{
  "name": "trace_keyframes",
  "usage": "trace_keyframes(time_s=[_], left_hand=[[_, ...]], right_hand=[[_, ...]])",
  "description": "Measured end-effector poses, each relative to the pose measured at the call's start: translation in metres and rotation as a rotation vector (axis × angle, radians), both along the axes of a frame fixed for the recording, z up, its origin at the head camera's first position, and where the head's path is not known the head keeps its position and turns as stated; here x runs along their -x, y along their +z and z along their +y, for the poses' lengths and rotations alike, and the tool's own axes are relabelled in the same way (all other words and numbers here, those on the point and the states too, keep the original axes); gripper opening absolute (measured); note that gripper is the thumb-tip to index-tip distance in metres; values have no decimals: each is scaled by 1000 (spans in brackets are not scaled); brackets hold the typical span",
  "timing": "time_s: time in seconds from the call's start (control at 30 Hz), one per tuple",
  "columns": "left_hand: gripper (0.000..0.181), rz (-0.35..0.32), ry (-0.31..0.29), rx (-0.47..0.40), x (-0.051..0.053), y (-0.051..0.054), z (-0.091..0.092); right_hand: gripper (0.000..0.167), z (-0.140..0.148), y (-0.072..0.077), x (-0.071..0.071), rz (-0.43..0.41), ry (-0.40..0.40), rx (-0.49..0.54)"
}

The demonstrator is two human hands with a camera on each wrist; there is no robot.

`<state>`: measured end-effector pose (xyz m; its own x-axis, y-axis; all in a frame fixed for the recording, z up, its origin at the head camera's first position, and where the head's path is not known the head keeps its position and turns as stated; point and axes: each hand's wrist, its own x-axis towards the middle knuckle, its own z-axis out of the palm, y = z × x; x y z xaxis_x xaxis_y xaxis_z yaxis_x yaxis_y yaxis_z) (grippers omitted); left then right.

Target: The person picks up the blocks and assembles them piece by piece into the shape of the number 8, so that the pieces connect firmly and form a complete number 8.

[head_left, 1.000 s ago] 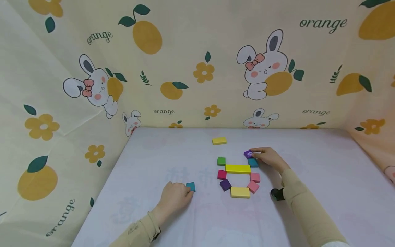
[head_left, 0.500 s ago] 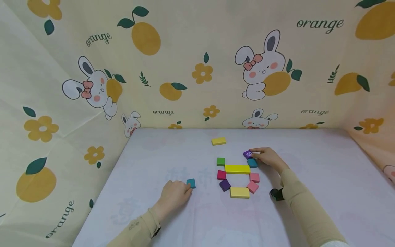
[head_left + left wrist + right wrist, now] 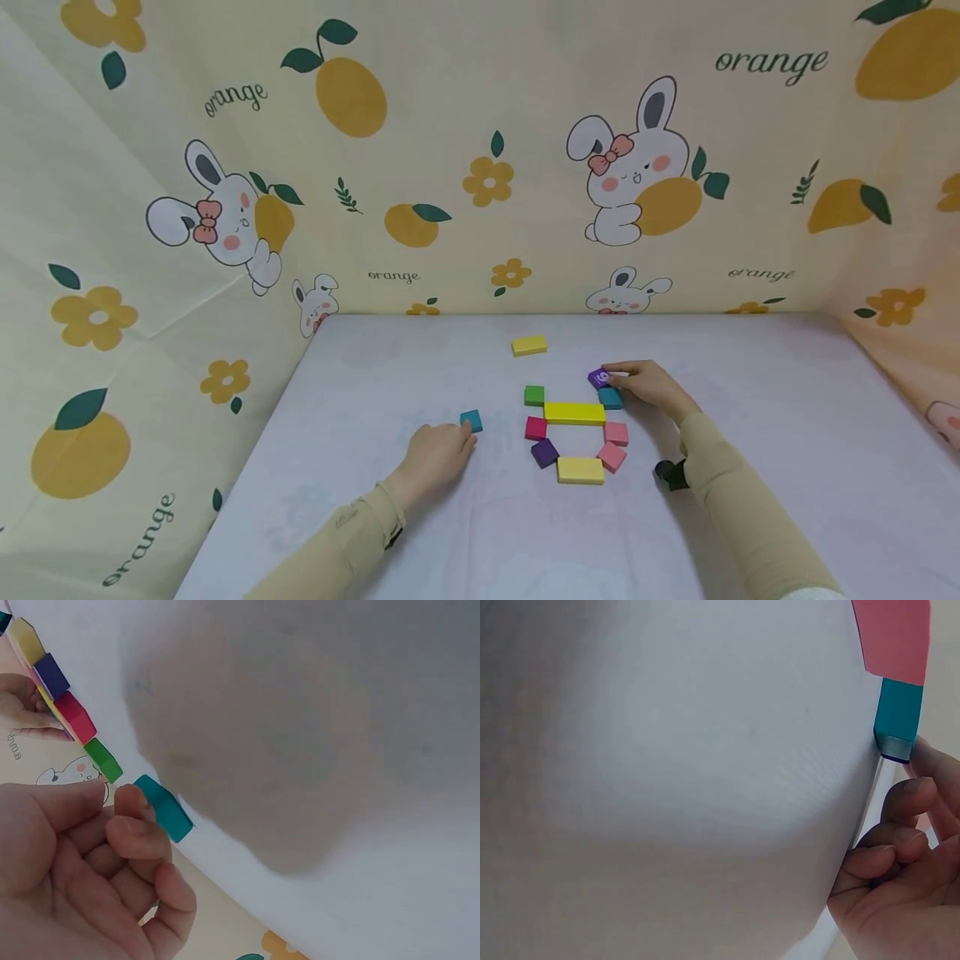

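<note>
In the head view my left hand (image 3: 437,458) touches a teal block (image 3: 472,420) lying on the table. Its index fingertip meets the block; the thumb tip stands apart, as the left wrist view shows with the same teal block (image 3: 166,810). My right hand (image 3: 654,388) pinches a purple block (image 3: 597,378) marked with a white figure. This block sits just beyond another teal block (image 3: 611,399), at the right top of a block outline. In the right wrist view that teal block (image 3: 898,709) shows near my fingers; the purple one is mostly hidden.
The outline also has green (image 3: 534,396), long yellow (image 3: 573,413), red (image 3: 536,428), dark purple (image 3: 544,453), pink (image 3: 616,433) and pale yellow (image 3: 581,471) blocks. A loose yellow block (image 3: 529,346) lies behind it. A patterned cloth (image 3: 450,108) walls the back.
My left hand has slid the teal block away from me and slightly right. My right hand stays at the purple block, with no clear movement.
</note>
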<state>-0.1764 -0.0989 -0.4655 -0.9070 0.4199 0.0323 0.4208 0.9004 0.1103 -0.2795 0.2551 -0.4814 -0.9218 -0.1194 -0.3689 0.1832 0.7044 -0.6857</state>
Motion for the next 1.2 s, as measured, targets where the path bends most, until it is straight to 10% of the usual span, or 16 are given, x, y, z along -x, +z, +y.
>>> trace_keyframes(time_s=[0.57,1.2], left_hand=[[50,-234,80,-97,58,-4,37],[64,-392,142,-246,88,-6,64]], right_hand=[[47,-3,4,-6,11,-4,-17],[48,-2,3,-7,-4,0,-3]])
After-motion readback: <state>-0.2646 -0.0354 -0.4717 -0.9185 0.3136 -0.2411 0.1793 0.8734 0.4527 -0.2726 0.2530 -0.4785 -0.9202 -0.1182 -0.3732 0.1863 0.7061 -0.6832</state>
